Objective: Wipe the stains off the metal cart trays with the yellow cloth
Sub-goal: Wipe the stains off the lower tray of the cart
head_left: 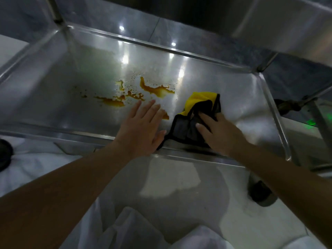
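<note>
A shiny metal cart tray [53, 97] fills the upper half of the view. Orange-brown stains [156, 89] and white foamy droplets spread across its middle. The yellow cloth [201, 102], dark grey on its other face with black edging, lies crumpled on the tray to the right of the stains. My right hand [221, 133] presses down on the cloth's dark side, with fingers gripping its folds. To the left of the cloth, my left hand [142, 128] lies flat with fingers spread and holds nothing. Its fingertips touch the stained patch.
A higher cart tray [287, 27] overhangs at the top right. Upright cart posts stand at the far left corner [55, 13] and the right corner [264, 63]. A black caster wheel [260, 193] sits on the pale floor at lower right. White clothing [136, 229] shows below.
</note>
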Demonstrator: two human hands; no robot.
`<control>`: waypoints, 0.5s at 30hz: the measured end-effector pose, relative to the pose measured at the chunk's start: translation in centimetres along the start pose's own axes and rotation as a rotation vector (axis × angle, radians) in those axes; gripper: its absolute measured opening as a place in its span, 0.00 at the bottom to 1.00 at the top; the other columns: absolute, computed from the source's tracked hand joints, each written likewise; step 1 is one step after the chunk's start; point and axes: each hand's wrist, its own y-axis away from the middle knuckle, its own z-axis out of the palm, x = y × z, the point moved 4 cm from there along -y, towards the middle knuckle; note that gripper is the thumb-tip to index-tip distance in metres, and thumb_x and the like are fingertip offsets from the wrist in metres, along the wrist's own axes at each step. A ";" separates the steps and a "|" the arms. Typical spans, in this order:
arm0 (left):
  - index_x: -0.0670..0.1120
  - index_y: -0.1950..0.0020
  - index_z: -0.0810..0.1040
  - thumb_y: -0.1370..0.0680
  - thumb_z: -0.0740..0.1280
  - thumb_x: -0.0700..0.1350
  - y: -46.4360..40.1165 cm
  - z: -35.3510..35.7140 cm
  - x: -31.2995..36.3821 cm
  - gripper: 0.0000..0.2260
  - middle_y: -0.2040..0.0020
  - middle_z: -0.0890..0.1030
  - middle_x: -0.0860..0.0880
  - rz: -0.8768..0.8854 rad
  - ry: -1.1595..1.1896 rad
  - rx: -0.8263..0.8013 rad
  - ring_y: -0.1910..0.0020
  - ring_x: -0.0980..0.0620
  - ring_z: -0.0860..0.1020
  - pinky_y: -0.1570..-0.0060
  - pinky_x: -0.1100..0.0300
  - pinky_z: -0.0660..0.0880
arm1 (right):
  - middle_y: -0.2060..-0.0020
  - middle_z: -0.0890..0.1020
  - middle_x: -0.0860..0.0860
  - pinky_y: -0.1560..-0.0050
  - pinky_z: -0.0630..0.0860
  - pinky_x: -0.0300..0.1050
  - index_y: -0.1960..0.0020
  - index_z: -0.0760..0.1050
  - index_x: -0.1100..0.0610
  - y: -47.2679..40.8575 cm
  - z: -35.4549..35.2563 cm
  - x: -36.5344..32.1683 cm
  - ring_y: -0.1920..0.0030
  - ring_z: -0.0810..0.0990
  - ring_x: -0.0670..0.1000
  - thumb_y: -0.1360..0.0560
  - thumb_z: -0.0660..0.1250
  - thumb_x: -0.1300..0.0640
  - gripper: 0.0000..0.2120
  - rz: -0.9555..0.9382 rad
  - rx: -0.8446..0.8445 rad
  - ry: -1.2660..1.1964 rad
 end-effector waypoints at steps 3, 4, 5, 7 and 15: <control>0.39 0.31 0.72 0.23 0.55 0.56 1.0 -0.3 -2.7 0.28 0.31 0.73 0.39 -0.046 -0.043 -0.007 0.28 0.40 0.66 0.28 0.40 0.59 | 0.36 0.70 0.59 0.43 0.71 0.56 0.25 0.57 0.43 1.0 -0.7 1.7 0.38 0.71 0.62 0.24 0.53 0.37 0.29 0.045 0.056 0.120; 0.39 0.31 0.71 0.23 0.54 0.57 1.6 -0.4 -4.2 0.29 0.31 0.72 0.39 -0.091 -0.047 -0.004 0.28 0.41 0.66 0.28 0.41 0.57 | 0.32 0.68 0.58 0.40 0.68 0.58 0.24 0.55 0.42 0.7 -0.7 2.0 0.34 0.68 0.61 0.25 0.54 0.34 0.31 0.036 0.081 0.209; 0.39 0.30 0.70 0.24 0.53 0.59 2.2 -0.6 -5.7 0.30 0.30 0.71 0.40 -0.149 -0.044 0.005 0.27 0.41 0.64 0.27 0.41 0.56 | 0.27 0.62 0.57 0.36 0.64 0.60 0.24 0.52 0.42 0.2 -0.4 2.2 0.30 0.63 0.60 0.26 0.54 0.33 0.33 0.018 0.059 0.252; 0.40 0.28 0.68 0.24 0.49 0.62 3.3 -0.8 -8.4 0.34 0.28 0.68 0.40 -0.262 -0.021 0.012 0.25 0.42 0.61 0.26 0.41 0.51 | 0.22 0.47 0.54 0.28 0.55 0.61 0.23 0.48 0.41 -1.0 1.0 2.1 0.24 0.49 0.59 0.25 0.56 0.35 0.34 0.005 -0.060 0.112; 0.42 0.22 0.52 0.26 0.40 0.69 4.1 0.6 -11.9 0.41 0.21 0.54 0.43 -0.462 -0.016 -0.067 0.22 0.47 0.46 0.26 0.41 0.40 | 0.23 0.40 0.60 0.25 0.41 0.59 0.23 0.44 0.41 -0.4 4.1 -5.6 0.24 0.37 0.63 0.27 0.50 0.30 0.37 0.278 0.096 -0.218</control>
